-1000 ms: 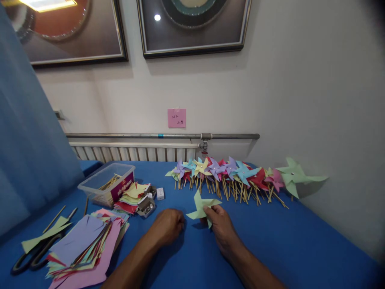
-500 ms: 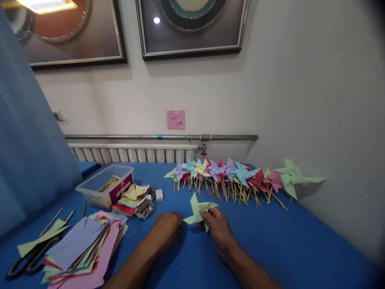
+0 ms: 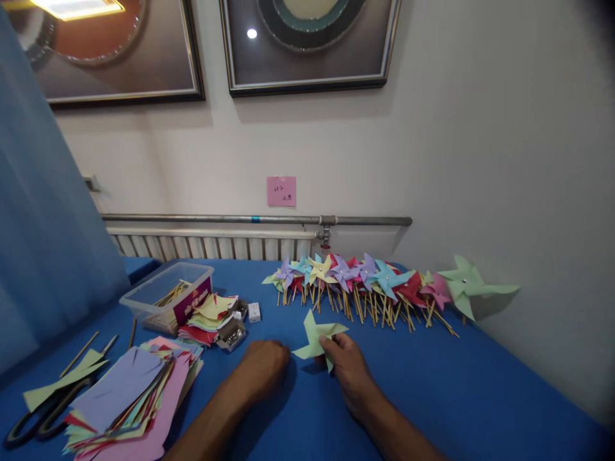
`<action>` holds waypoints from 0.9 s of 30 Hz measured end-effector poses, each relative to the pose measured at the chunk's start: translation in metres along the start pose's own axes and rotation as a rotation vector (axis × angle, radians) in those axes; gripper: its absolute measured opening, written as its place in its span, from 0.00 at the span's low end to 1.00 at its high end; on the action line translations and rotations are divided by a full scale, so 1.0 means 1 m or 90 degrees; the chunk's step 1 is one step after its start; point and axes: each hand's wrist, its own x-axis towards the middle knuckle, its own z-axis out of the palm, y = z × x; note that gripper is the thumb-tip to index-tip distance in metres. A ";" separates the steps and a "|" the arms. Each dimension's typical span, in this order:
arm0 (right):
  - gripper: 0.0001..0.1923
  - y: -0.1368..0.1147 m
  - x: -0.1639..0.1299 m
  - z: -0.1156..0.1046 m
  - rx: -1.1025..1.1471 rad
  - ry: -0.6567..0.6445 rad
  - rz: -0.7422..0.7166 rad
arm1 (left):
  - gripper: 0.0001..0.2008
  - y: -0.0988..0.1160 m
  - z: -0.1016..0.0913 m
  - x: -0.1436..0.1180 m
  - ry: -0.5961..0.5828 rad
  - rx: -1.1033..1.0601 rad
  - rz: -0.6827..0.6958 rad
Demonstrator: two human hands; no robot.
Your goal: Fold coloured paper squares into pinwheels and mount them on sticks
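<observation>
Between the thumb and fingers of my right hand [image 3: 350, 371] is a light green paper pinwheel [image 3: 314, 339], its blades folded in toward the middle and no stick visible on it. Just left of it, my left hand [image 3: 266, 365] is closed low over the table, its fingertips turned away; whatever they hold, if anything, is hidden. Beyond that hand lie a small open box of metal pins [image 3: 231, 336] and a small white box [image 3: 254, 312]. Finished pinwheels on sticks [image 3: 343, 272] lie in a row at the back.
On the left, a stack of cut coloured paper [image 3: 125, 390] lies beside black-handled scissors [image 3: 57, 410]. Behind are a clear plastic tub [image 3: 166, 288] holding sticks and a smaller paper pile [image 3: 206, 317]. A blue curtain [image 3: 48, 211] hangs at left; a wall and radiator [image 3: 216, 246] stand behind.
My left hand has shifted very slightly left, and its fingertips are less visible. The right hand keeps the green pinwheel in nearly the same place.
</observation>
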 end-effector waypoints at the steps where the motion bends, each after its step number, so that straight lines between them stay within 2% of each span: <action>1: 0.15 0.000 0.000 0.000 -0.001 -0.001 0.000 | 0.11 -0.001 0.000 0.000 0.000 -0.002 -0.002; 5: 0.15 -0.001 -0.001 -0.001 -0.012 0.003 0.006 | 0.11 -0.012 -0.005 0.000 0.039 -0.027 -0.019; 9: 0.14 -0.003 -0.001 0.001 -0.016 0.003 0.001 | 0.07 -0.020 -0.011 0.002 0.176 -0.211 -0.034; 12: 0.16 -0.003 -0.002 0.004 -0.022 -0.002 -0.018 | 0.06 -0.008 -0.010 0.003 0.279 -0.409 0.010; 14: 0.17 -0.004 -0.003 0.007 -0.030 -0.002 -0.039 | 0.06 0.007 -0.004 0.004 0.307 -0.475 0.030; 18: 0.16 -0.005 -0.005 0.010 -0.050 0.013 -0.061 | 0.05 0.030 0.011 0.005 0.329 -0.512 0.008; 22: 0.18 -0.005 -0.006 0.009 -0.022 0.011 -0.055 | 0.06 0.031 0.016 0.010 0.344 -0.552 -0.082; 24: 0.19 -0.004 -0.006 0.009 -0.014 0.005 -0.052 | 0.07 0.029 0.015 0.013 0.296 -0.640 -0.103; 27: 0.20 -0.004 -0.005 0.009 -0.031 0.006 -0.049 | 0.07 0.029 0.017 0.015 0.206 -0.786 -0.064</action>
